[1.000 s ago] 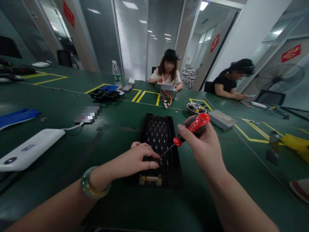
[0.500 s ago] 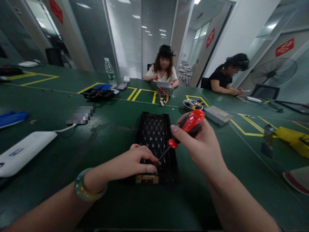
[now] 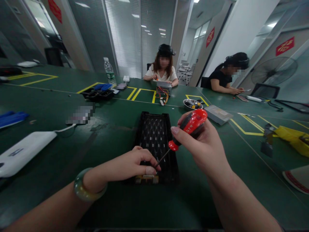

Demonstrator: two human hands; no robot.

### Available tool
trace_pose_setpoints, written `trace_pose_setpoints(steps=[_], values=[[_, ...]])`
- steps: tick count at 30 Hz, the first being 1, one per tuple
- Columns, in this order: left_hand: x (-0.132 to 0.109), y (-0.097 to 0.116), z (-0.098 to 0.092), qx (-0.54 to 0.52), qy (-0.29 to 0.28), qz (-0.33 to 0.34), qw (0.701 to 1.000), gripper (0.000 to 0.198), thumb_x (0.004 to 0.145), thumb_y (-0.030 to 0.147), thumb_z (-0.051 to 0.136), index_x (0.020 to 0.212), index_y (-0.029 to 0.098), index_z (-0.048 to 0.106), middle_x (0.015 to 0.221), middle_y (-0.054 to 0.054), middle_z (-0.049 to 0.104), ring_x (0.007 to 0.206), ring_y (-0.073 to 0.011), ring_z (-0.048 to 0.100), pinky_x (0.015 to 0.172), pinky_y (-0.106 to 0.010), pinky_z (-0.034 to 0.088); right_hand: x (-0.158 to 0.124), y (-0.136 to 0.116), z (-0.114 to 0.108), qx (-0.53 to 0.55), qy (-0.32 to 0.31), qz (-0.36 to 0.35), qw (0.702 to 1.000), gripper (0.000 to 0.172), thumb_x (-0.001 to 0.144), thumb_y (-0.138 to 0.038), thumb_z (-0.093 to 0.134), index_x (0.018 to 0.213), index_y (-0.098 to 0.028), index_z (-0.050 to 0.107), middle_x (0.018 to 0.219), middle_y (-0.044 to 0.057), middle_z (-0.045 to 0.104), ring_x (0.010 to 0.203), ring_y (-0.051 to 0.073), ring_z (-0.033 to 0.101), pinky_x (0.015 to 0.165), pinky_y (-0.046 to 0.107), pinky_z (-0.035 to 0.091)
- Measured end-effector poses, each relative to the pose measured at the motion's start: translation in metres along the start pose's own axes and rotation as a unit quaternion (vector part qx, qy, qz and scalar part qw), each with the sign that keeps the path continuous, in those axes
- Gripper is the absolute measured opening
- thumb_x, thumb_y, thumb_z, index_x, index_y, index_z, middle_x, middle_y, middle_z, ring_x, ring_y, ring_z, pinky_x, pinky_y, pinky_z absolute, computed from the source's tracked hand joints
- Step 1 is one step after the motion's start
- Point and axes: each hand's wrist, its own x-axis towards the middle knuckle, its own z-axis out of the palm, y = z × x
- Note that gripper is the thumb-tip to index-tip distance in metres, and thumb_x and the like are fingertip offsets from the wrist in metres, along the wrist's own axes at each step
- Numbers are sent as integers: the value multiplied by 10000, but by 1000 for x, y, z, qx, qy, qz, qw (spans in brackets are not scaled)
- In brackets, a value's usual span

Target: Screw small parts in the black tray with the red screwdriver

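A red and black screwdriver (image 3: 191,125) slants down to the left, its handle wrapped by my right hand (image 3: 205,141). Its thin shaft reaches into the near end of a black plastic tray-like case (image 3: 154,132), which has a patterned floor and raised side walls. My left hand (image 3: 137,161) rests over the case's near left part, thumb and index finger closed around the screwdriver's tip. What those fingers pinch, if anything, is too small to make out. Just below the thumb, a small circuit board (image 3: 147,179) with a connector sits at the near edge of the case.
On the green table (image 3: 108,209) a white power bank (image 3: 26,153) with a cable lies left, near blue gloves (image 3: 13,118). Farther off are a black parts tray (image 3: 98,94), a metal bowl (image 3: 193,104) and a grey metal box (image 3: 218,114). Two people sit across the table.
My right hand and the screwdriver handle have tilted slightly to the right, and the handle has turned a little. My left hand stays almost in place, its fingertips shifting slightly.
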Motion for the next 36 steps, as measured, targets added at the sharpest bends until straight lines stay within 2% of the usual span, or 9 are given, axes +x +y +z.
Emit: trace_pose_setpoints(steps=[4, 9, 15, 17, 22, 29, 36], values=[[3, 1, 5, 15, 6, 8, 1000, 160, 942, 359, 672, 1075, 316, 748, 1092, 64, 743, 1075, -179, 605, 1031, -310, 267, 2, 0, -1, -14, -6, 0, 1000, 167, 835, -217, 773, 892, -223, 616, 798, -35, 599, 693, 136, 574, 621, 280, 490], [8, 1, 12, 66, 62, 5, 996, 123, 907, 286, 723, 1029, 293, 740, 1034, 62, 741, 1026, -165, 625, 1028, -335, 233, 1, -2, -4, -44, -18, 2, 999, 165, 845, -224, 759, 891, -218, 601, 755, -48, 579, 675, 130, 552, 616, 276, 463], [13, 3, 21, 91, 66, 13, 994, 170, 828, 386, 816, 961, 300, 753, 985, 78, 754, 1017, -178, 623, 1039, -378, 170, 1, -1, -6, -71, -26, 12, 997, 170, 850, -255, 757, 899, -223, 597, 741, -50, 566, 673, 137, 534, 611, 285, 445], [13, 4, 22, 99, 73, 18, 992, 157, 841, 396, 804, 963, 307, 760, 987, 74, 757, 1030, -184, 618, 1030, -384, 171, 1, -1, -6, -76, -32, 16, 996, 171, 852, -259, 755, 897, -225, 594, 740, -51, 563, 675, 137, 535, 612, 287, 443], [12, 5, 23, 81, 77, 9, 994, 73, 892, 281, 746, 957, 311, 762, 1002, 76, 758, 1027, -175, 622, 1009, -372, 208, 0, -2, -6, -86, -37, 16, 995, 168, 857, -259, 747, 889, -224, 586, 734, -55, 564, 658, 134, 544, 598, 286, 445], [8, 5, 20, 27, 93, -51, 994, 368, 882, 367, 715, 1246, 348, 662, 1016, 64, 758, 1086, -212, 566, 989, -369, 301, 0, -7, -8, -99, -16, -11, 995, 159, 855, -238, 744, 886, -231, 588, 729, -52, 567, 648, 137, 537, 592, 291, 442], [7, 4, 16, -13, 94, -59, 994, 352, 892, 413, 689, 1221, 288, 678, 1002, 19, 761, 1043, -221, 608, 1058, -412, 317, -1, -11, -9, -82, -3, -23, 996, 151, 850, -210, 751, 894, -228, 608, 773, -42, 581, 680, 137, 551, 623, 293, 473]])
